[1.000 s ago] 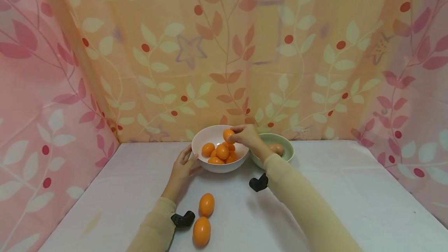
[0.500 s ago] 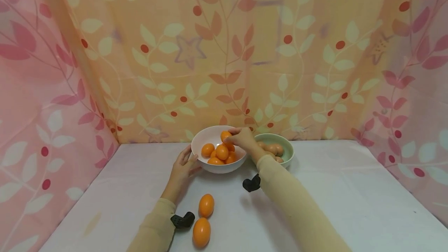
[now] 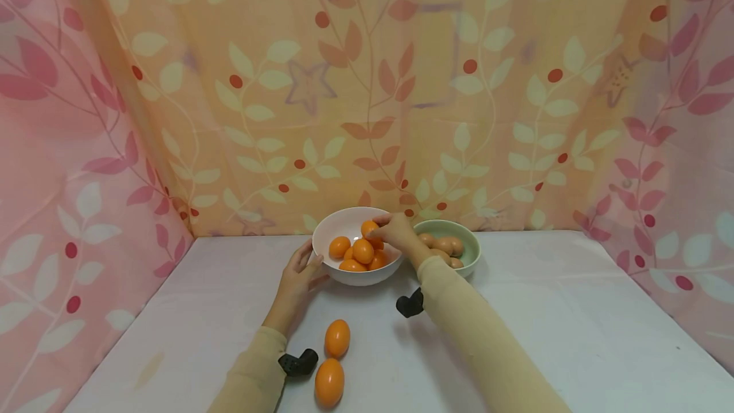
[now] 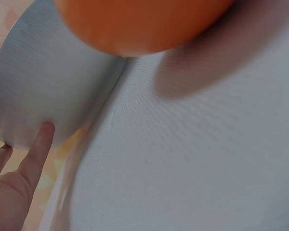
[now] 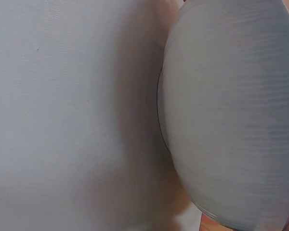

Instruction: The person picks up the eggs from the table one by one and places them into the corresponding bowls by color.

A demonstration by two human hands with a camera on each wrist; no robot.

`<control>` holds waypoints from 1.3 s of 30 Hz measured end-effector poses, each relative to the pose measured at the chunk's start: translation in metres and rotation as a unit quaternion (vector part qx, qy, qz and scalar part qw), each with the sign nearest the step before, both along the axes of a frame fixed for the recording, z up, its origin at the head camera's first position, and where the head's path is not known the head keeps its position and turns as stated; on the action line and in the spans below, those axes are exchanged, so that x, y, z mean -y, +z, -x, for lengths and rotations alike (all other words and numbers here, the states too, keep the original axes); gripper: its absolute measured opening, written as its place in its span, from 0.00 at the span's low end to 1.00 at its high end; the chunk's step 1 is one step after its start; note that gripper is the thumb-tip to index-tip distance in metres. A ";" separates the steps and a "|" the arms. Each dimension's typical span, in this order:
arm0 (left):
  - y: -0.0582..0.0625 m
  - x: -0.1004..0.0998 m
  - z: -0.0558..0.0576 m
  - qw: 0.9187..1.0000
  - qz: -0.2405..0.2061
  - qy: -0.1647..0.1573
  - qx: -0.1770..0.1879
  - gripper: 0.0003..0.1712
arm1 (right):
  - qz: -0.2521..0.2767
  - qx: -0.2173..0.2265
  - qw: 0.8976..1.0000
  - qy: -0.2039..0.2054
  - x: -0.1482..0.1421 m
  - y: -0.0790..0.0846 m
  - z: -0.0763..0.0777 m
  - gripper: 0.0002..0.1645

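A white bowl (image 3: pixel 327 225) holds several orange egg-shaped pieces (image 3: pixel 362 251). My left hand (image 3: pixel 295 279) lies against the bowl's outer left side; the left wrist view shows its extended thumb (image 4: pixel 41 147) touching the wall, with other fingertips partly hidden. Over the bowl's right side, my right hand (image 3: pixel 397 232) pinches an orange egg (image 3: pixel 369 229) low among the others. In the right wrist view the bowl's wall (image 5: pixel 231 106) fills much of the picture and hides the fingers.
A green bowl (image 3: pixel 471 252) with several brown eggs (image 3: pixel 444 246) stands right of the white bowl, behind my right wrist. Two orange eggs (image 3: pixel 337 338) lie on the white table (image 3: pixel 550 311) near my left wrist. Patterned cloth (image 3: pixel 367 81) encloses the back and sides.
My right hand has moved slightly left and down with the pinched orange egg, which is lower in the white bowl. More brown eggs show. My left hand has stayed at the bowl.
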State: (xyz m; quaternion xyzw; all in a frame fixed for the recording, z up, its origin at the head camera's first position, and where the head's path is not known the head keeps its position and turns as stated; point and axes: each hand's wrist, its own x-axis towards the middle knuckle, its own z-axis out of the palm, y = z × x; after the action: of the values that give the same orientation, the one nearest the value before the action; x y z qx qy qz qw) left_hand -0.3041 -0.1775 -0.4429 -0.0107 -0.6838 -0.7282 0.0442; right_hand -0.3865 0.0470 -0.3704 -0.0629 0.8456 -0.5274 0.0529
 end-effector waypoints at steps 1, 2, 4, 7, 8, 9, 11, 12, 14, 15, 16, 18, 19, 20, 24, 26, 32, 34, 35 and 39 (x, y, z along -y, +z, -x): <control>0.000 0.000 0.000 1.000 0.000 0.000 0.000 0.35 | -0.002 -0.001 1.000 0.001 0.000 0.000 0.000 0.27; 0.000 0.000 0.000 1.000 0.000 0.000 0.000 0.35 | -0.002 -0.002 1.000 0.001 0.000 -0.001 0.001 0.27; 0.000 0.000 0.000 1.000 0.000 -0.001 -0.001 0.35 | -0.010 -0.003 1.000 0.001 0.000 -0.001 0.001 0.27; 0.000 0.000 0.000 1.000 0.000 -0.002 -0.001 0.35 | -0.024 -0.006 1.000 0.007 0.001 -0.002 0.002 0.26; 0.000 0.000 0.000 1.000 0.000 -0.001 -0.001 0.35 | -0.029 -0.006 1.000 0.009 0.000 -0.002 0.002 0.26; 0.000 0.000 0.000 1.000 -0.001 0.000 -0.001 0.35 | -0.036 -0.007 0.999 0.012 0.000 -0.002 0.002 0.26; 0.000 0.000 -0.001 1.000 -0.004 0.001 0.000 0.35 | -0.044 -0.010 0.999 0.019 0.000 -0.003 0.003 0.25; 0.000 0.000 -0.001 1.000 -0.006 0.001 0.001 0.35 | -0.049 -0.012 0.999 0.021 0.000 -0.003 0.003 0.24; -0.001 -0.001 0.000 1.000 -0.008 0.001 0.003 0.35 | -0.054 -0.012 0.998 0.024 -0.001 -0.004 0.003 0.24; 0.000 -0.001 0.000 1.000 -0.009 0.000 0.003 0.35 | -0.057 -0.013 0.998 0.025 -0.001 -0.004 0.003 0.24; 0.000 -0.001 -0.001 1.000 -0.010 0.000 0.004 0.35 | -0.058 -0.013 0.998 0.025 -0.001 -0.004 0.003 0.24; 0.000 -0.001 -0.001 1.000 -0.009 0.000 0.006 0.35 | -0.062 -0.014 0.998 0.028 -0.001 -0.004 0.003 0.23; 0.001 -0.001 -0.001 1.000 -0.009 0.000 0.005 0.35 | -0.062 -0.012 0.998 0.030 -0.001 -0.004 0.003 0.23; 0.001 -0.001 -0.001 1.000 -0.009 0.001 0.004 0.35 | -0.062 -0.011 0.998 0.030 -0.001 -0.004 0.003 0.23; 0.001 -0.001 -0.001 1.000 -0.010 0.000 0.001 0.35 | -0.061 -0.003 0.998 0.034 0.000 -0.003 0.003 0.24; 0.002 -0.001 -0.002 1.000 -0.010 0.000 0.000 0.35 | -0.063 -0.005 0.997 0.036 0.000 -0.002 0.002 0.24; 0.002 -0.001 -0.002 1.000 -0.011 0.000 0.000 0.35 | -0.069 -0.013 0.997 0.041 0.000 -0.002 0.001 0.24; 0.001 -0.001 -0.001 1.000 -0.012 -0.001 0.001 0.35 | -0.070 -0.014 0.997 0.041 0.000 -0.002 0.000 0.24; 0.001 -0.001 -0.001 1.000 -0.012 -0.002 0.001 0.35 | -0.070 -0.011 0.997 0.041 0.001 -0.002 0.000 0.24; 0.000 0.000 -0.001 1.000 -0.011 -0.002 0.001 0.35 | -0.058 0.006 0.997 0.042 0.001 -0.002 -0.001 0.24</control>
State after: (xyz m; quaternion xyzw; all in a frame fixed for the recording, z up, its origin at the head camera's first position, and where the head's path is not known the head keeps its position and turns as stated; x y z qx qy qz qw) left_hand -0.3033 -0.1773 -0.4430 -0.0113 -0.6756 -0.7360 0.0421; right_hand -0.3853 0.0460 -0.3720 -0.0921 0.8712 -0.4749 0.0837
